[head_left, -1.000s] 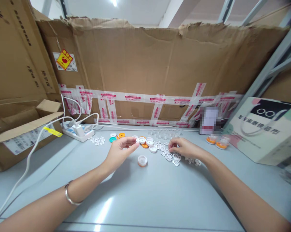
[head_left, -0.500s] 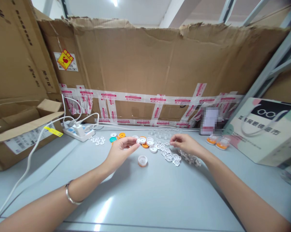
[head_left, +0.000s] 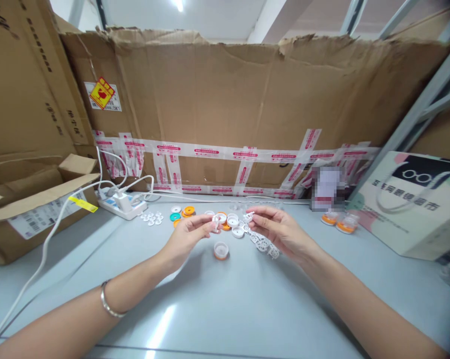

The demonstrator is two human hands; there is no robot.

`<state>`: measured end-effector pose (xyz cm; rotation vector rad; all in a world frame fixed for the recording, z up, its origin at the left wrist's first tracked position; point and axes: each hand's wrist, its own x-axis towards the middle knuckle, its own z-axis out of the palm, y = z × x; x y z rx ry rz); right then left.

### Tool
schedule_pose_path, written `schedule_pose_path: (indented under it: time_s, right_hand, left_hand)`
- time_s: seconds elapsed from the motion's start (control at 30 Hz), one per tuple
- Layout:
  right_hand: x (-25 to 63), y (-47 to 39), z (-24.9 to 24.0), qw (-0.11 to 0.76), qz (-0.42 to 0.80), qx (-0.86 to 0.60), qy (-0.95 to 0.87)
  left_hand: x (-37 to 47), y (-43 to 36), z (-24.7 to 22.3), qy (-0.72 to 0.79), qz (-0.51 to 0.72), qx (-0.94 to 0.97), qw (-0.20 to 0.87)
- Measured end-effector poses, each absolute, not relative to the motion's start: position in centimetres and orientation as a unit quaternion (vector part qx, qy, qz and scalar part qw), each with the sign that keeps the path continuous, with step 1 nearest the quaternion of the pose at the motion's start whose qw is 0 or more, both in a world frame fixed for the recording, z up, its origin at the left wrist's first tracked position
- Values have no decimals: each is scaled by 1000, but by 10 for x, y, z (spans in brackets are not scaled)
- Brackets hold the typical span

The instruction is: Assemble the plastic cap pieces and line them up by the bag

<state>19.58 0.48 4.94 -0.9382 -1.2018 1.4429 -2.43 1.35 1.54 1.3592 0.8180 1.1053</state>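
My left hand (head_left: 190,235) pinches a small white plastic piece (head_left: 216,224) between thumb and fingertips. To its right, my right hand (head_left: 275,228) grips a white openwork plastic part (head_left: 248,217); a gap separates the two held parts. Below them on the table stands a round clear cup with an orange base (head_left: 221,250). White round caps (head_left: 237,232) lie between and behind the hands, with orange showing beneath some. A spread of white spoked plastic parts (head_left: 262,244) lies under my right hand, which hides part of it.
Orange discs (head_left: 188,211), a teal disc (head_left: 175,217) and several small white pieces (head_left: 152,218) lie left. A power strip (head_left: 125,208) with cables and an open carton (head_left: 41,209) stand farther left. Right are orange-based clear pieces (head_left: 346,224), a blurred-out phone-like object (head_left: 326,187) and a paper bag (head_left: 404,209).
My right hand has moved left from the spoked parts, now with one white openwork part in its fingers. My left hand has stayed nearly in place, its white piece turned and slightly lower.
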Motion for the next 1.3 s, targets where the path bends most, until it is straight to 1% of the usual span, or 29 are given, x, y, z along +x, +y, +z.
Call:
schedule_pose_path:
  time_s: [0.13, 0.23, 0.5, 0.7, 0.97, 1.2, 1.3]
  right_hand:
    - [188, 0, 50, 489, 646, -377, -448]
    - [182, -3, 47, 485, 674, -369, -417]
    - [163, -9, 36, 470, 727, -356, -352]
    - [154, -8, 25, 476, 721, -366, -345]
    - [146, 1, 4, 500, 722, -377, -294]
    - [147, 0, 7, 510, 723, -362, -293]
    - [148, -1, 8, 509, 724, -360, -297]
  left_hand:
    - [-24, 12, 15, 317, 468, 548, 617]
    - [-23, 10, 18, 300, 465, 548, 628]
    - [-19, 6, 14, 274, 475, 584, 599]
    - [-15, 3, 13, 323, 461, 594, 575]
    - [-7, 10, -2, 380, 450, 626, 512]
    - [-11, 10, -1, 412, 437, 684, 413]
    - [-12, 9, 2, 422, 436, 694, 388]
